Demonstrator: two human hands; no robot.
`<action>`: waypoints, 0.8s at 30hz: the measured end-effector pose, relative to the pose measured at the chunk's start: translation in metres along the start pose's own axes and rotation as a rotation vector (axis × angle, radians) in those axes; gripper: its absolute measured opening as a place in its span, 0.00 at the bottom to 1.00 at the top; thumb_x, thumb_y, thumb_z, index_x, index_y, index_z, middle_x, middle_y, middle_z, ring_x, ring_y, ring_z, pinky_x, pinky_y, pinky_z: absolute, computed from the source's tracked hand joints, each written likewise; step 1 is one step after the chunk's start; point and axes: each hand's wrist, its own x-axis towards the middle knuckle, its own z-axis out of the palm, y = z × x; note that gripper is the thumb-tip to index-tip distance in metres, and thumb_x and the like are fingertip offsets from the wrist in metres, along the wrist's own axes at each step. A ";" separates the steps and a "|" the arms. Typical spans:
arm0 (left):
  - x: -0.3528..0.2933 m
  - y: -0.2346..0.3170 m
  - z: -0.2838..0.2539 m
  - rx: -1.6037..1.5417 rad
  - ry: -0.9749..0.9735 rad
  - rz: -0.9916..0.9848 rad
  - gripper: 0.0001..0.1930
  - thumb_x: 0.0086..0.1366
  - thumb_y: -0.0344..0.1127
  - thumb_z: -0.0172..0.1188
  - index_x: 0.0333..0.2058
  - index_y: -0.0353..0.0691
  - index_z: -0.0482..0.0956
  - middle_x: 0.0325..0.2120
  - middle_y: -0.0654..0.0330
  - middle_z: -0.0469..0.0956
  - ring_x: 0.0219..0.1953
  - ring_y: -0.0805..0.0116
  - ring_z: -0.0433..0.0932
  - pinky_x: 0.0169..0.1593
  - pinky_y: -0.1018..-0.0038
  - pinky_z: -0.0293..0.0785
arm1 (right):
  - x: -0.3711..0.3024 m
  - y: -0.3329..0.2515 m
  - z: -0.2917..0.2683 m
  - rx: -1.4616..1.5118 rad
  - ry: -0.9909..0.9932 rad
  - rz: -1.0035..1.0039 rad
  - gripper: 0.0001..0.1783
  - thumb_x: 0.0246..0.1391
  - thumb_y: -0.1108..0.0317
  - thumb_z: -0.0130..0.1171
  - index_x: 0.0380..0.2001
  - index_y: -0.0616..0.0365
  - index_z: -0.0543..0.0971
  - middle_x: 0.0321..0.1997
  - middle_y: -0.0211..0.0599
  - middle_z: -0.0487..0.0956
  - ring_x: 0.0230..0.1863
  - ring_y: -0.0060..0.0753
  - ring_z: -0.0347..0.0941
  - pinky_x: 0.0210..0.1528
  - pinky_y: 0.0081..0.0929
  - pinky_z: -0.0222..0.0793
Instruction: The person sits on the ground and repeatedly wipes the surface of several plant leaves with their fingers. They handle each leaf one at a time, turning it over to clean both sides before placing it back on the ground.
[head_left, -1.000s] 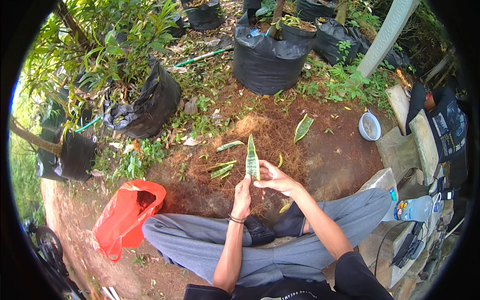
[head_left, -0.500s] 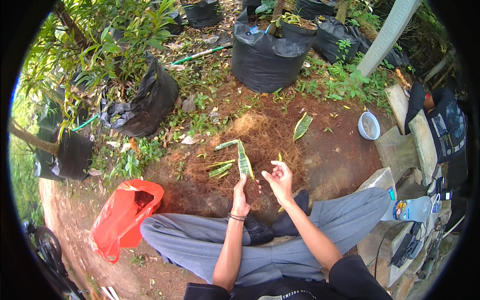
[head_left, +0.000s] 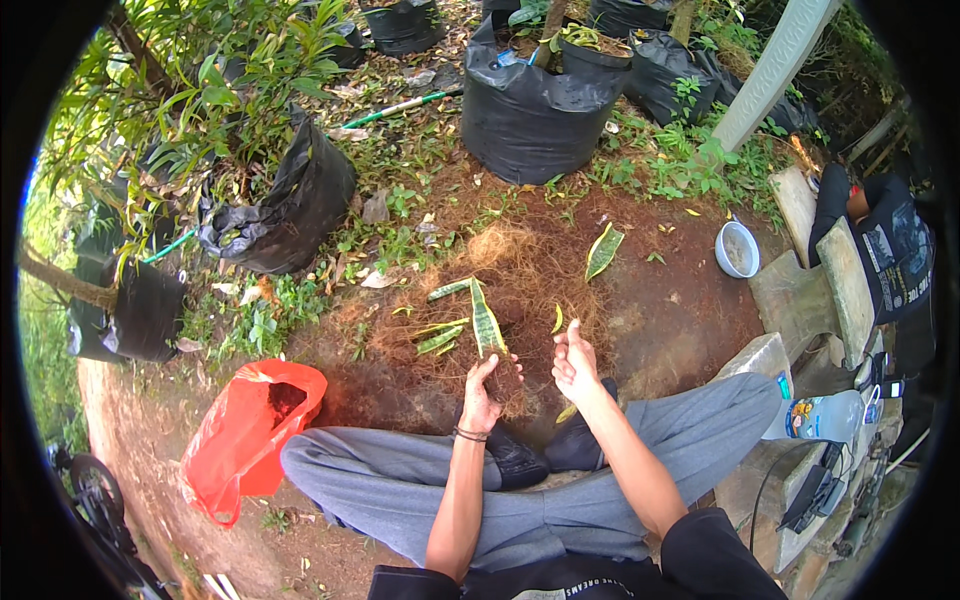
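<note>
My left hand [head_left: 483,400] is closed around the base of a snake plant [head_left: 486,325], whose green leaves have yellow edges. Brown, fibrous matter clings about the plant's base beside my fingers. One leaf stands up from my grip, and another bends off to the left. To the right, my right hand [head_left: 575,368] is raised with its fingers curled in; whether anything is between them is hidden. A thin yellow strip [head_left: 557,318] shows just beyond its fingertips, seemingly apart from them. Cut leaf pieces [head_left: 440,341] lie left of the plant.
Loose brown fibre [head_left: 505,245] covers the soil ahead, with a leaf piece [head_left: 604,250] to its right. A red plastic bag [head_left: 250,430] stands at left, a white bowl [head_left: 737,250] at right. Black planter bags [head_left: 540,120] line the back; a bottle [head_left: 825,418] lies by my right knee.
My right hand has drawn slightly right and nearer, and its fingers have curled in more. The left hand and the plant have shifted only a little.
</note>
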 end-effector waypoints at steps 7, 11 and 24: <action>0.003 -0.003 0.002 0.035 0.054 -0.004 0.23 0.68 0.53 0.44 0.43 0.38 0.72 0.34 0.56 0.78 0.34 0.64 0.79 0.39 0.67 0.77 | 0.006 0.004 0.000 -0.404 -0.034 -0.177 0.13 0.56 0.59 0.61 0.27 0.56 0.73 0.21 0.24 0.72 0.17 0.15 0.67 0.20 0.14 0.64; 0.003 -0.004 0.004 0.089 0.094 0.025 0.25 0.68 0.57 0.43 0.43 0.38 0.72 0.33 0.56 0.78 0.32 0.64 0.79 0.36 0.68 0.77 | -0.002 0.011 0.009 -0.307 -0.041 -0.214 0.14 0.51 0.72 0.65 0.38 0.62 0.72 0.30 0.34 0.77 0.28 0.24 0.76 0.32 0.18 0.74; 0.011 -0.021 -0.001 -0.033 0.193 0.005 0.28 0.70 0.57 0.40 0.50 0.37 0.71 0.42 0.57 0.77 0.42 0.66 0.76 0.47 0.69 0.74 | -0.016 0.027 0.042 -1.309 0.054 -0.801 0.31 0.59 0.54 0.49 0.60 0.60 0.61 0.57 0.53 0.68 0.60 0.55 0.60 0.60 0.48 0.53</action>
